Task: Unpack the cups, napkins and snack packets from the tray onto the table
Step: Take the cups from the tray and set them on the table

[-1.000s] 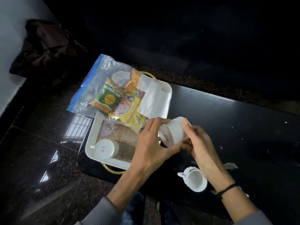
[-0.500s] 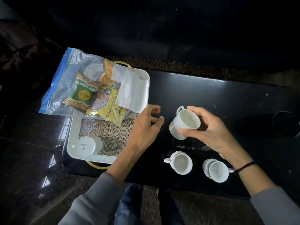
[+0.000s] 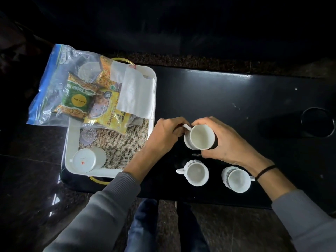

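Both hands hold one white round cup (image 3: 200, 136) upright just above or on the shiny black table (image 3: 236, 99), the left hand (image 3: 163, 137) pinching its handle and the right hand (image 3: 225, 142) curled around its side, beside the white tray (image 3: 72, 142).

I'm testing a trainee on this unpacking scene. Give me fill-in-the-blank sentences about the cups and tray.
1. The white cup held by both hands stands with its opening facing ____.
2. Apart from the held cup, ____ white cups stand on the black table.
3. The cup on the white tray is turned ____.
4. The white napkins lie on the ____.

Missing: up; two; upside down; tray
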Action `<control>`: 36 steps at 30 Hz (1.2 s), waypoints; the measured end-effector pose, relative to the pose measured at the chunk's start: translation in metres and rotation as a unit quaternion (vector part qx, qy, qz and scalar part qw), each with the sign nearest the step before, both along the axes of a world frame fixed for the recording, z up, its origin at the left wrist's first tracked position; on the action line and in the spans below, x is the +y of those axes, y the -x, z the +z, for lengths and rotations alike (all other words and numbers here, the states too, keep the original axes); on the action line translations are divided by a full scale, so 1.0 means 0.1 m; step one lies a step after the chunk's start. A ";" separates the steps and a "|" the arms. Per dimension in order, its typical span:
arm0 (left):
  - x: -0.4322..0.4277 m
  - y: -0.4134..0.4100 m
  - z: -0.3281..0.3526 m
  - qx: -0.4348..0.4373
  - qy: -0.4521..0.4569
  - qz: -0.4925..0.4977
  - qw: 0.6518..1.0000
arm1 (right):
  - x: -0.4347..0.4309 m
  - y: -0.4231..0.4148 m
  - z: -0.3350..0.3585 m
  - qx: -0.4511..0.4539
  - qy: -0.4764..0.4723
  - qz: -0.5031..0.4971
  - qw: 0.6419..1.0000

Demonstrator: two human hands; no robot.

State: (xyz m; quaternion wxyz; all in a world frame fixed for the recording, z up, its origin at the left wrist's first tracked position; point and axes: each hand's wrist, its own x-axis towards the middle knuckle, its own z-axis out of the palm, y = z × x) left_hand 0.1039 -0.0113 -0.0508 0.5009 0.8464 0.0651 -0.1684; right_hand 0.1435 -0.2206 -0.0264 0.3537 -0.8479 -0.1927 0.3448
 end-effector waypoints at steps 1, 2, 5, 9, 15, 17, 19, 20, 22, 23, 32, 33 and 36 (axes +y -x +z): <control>-0.01 0.02 -0.02 0.002 0.010 0.012 1.000 | -0.01 0.01 -0.01 -0.002 -0.004 -0.006 1.000; -0.02 0.04 -0.04 0.004 0.016 0.027 1.000 | -0.03 0.02 -0.02 -0.003 -0.006 -0.014 1.000; -0.02 0.12 -0.12 0.013 0.038 0.079 0.996 | -0.04 0.06 -0.05 0.007 0.008 -0.052 0.999; -0.06 0.23 -0.18 0.042 0.100 0.158 0.981 | -0.06 0.17 -0.10 0.037 -0.009 -0.123 0.992; -0.12 0.36 -0.22 0.101 0.196 0.215 0.951 | -0.10 0.26 -0.13 0.038 -0.007 -0.137 0.990; -0.14 0.38 -0.24 0.117 0.209 0.215 0.947 | -0.11 0.26 -0.13 0.041 -0.003 -0.132 0.990; -0.16 0.41 -0.25 0.123 0.208 0.208 0.948 | -0.12 0.25 -0.13 0.040 -0.001 -0.127 0.991; -0.16 0.42 -0.26 0.124 0.204 0.205 0.949 | -0.13 0.25 -0.13 0.039 0.002 -0.124 0.991; -0.17 0.44 -0.28 0.126 0.192 0.201 0.952 | -0.13 0.25 -0.14 0.040 0.010 -0.120 0.992; -0.17 0.45 -0.29 0.127 0.186 0.199 0.954 | -0.14 0.25 -0.14 0.042 0.013 -0.120 0.992; -0.17 0.51 -0.29 0.137 0.143 0.179 0.964 | -0.11 0.31 -0.14 0.058 0.039 -0.123 0.990; -0.17 0.51 -0.29 0.139 0.137 0.176 0.965 | -0.10 0.32 -0.12 0.059 0.046 -0.120 0.990; -0.17 0.52 -0.24 0.139 0.117 0.170 0.969 | -0.07 0.31 -0.05 0.057 0.067 -0.105 0.991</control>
